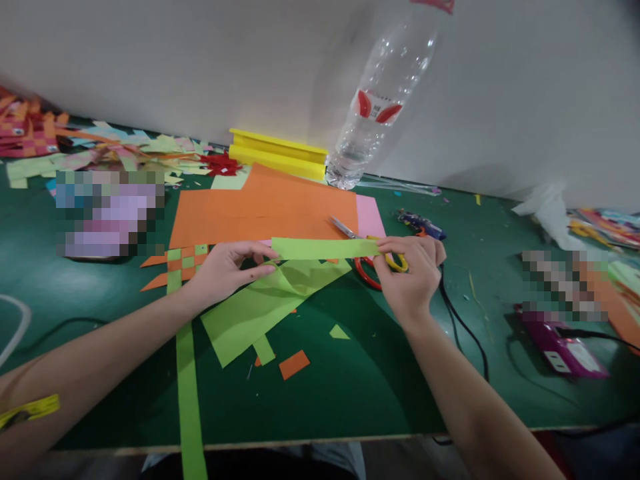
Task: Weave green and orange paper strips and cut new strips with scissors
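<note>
A green paper strip (327,249) is stretched level between my two hands. My left hand (230,270) pinches its left end, and my right hand (410,273) pinches the right end. Beneath lies a larger piece of green paper (240,327), with a curled flap near my left fingers. Scissors (367,272) with red and yellow handles rest beside my right hand, partly hidden by it. Left of my left hand is a woven orange-and-green paper piece (185,265). A long green strip (189,387) runs from it over the table's front edge.
Orange sheets (215,217) lie behind my hands. A clear plastic bottle (380,100) leans at the wall beside a folded yellow piece (277,155). Paper scraps (120,150) pile up at left. A purple device (560,343) with a black cable sits at right.
</note>
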`<state>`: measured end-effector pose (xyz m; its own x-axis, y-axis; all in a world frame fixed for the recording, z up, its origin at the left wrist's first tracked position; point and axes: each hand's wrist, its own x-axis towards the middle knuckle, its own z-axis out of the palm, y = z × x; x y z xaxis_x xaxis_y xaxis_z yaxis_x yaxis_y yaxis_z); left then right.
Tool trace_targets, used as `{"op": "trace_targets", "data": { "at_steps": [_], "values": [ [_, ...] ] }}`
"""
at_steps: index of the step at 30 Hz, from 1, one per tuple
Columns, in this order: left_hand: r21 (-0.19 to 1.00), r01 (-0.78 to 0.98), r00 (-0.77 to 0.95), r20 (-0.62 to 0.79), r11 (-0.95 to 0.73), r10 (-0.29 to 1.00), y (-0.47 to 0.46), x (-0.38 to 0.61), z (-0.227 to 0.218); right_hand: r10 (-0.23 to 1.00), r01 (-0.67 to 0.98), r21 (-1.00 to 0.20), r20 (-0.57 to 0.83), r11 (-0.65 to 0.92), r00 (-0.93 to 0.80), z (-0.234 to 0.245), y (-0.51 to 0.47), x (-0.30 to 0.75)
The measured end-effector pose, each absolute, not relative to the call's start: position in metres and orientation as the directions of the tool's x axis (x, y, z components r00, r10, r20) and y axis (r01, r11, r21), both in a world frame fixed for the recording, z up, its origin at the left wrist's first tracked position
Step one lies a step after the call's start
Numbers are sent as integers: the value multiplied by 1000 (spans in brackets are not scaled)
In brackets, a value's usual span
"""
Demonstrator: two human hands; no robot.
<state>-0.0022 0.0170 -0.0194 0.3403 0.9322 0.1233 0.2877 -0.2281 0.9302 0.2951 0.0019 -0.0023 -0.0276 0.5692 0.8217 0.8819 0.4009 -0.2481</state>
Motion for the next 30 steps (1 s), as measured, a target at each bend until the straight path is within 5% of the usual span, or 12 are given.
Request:
{"op": "trace_targets", "data": {
  "at_steps": [24, 30],
  "values": [
    [937, 265, 348, 125, -226, 929, 17, -1, -20, 578, 878, -264, 816, 399, -17, -3, 2, 297],
    [962, 110, 395, 188, -250, 899, 15, -2, -12, 598, 885, -263, 802, 383, -20, -5, 3, 298]
  ]
}}
